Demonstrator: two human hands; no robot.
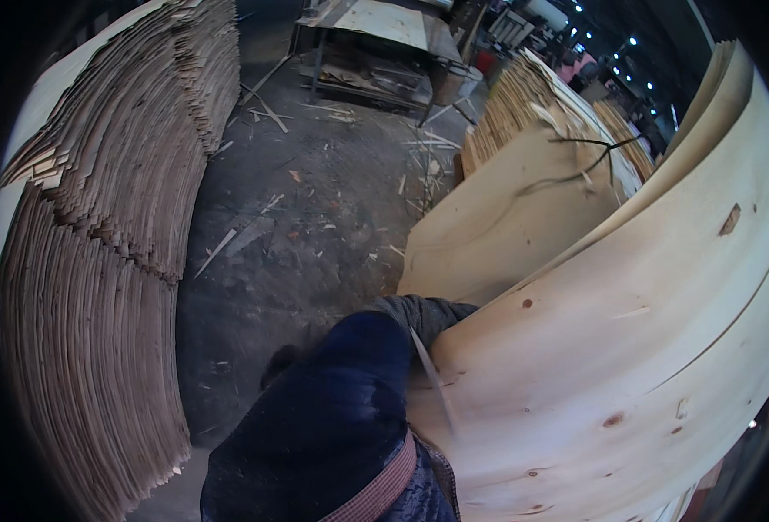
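A large, pale wood veneer sheet (pixel 567 374), with knots and a long split, curves across the right side. My left arm, in a dark blue sleeve (pixel 332 400), bends at the elbow. Its grey forearm covering (pixel 419 311) reaches behind the sheet's left edge, so the hand and fingers are hidden. A thin sliver of veneer (pixel 435 374) juts from that edge beside the arm. Behind the sheet, another pale veneer sheet (pixel 480 230) leans toward a stack. My right hand does not show.
Tall stacked veneer (pixel 106 331) lines the left side. A metal-framed table (pixel 367 26) stands at the far end. Wood scraps (pixel 217 252) litter the dark floor (pixel 289 217). More stacked veneer (pixel 524 96) rises at the back right, near a dark branching strap (pixel 609 148).
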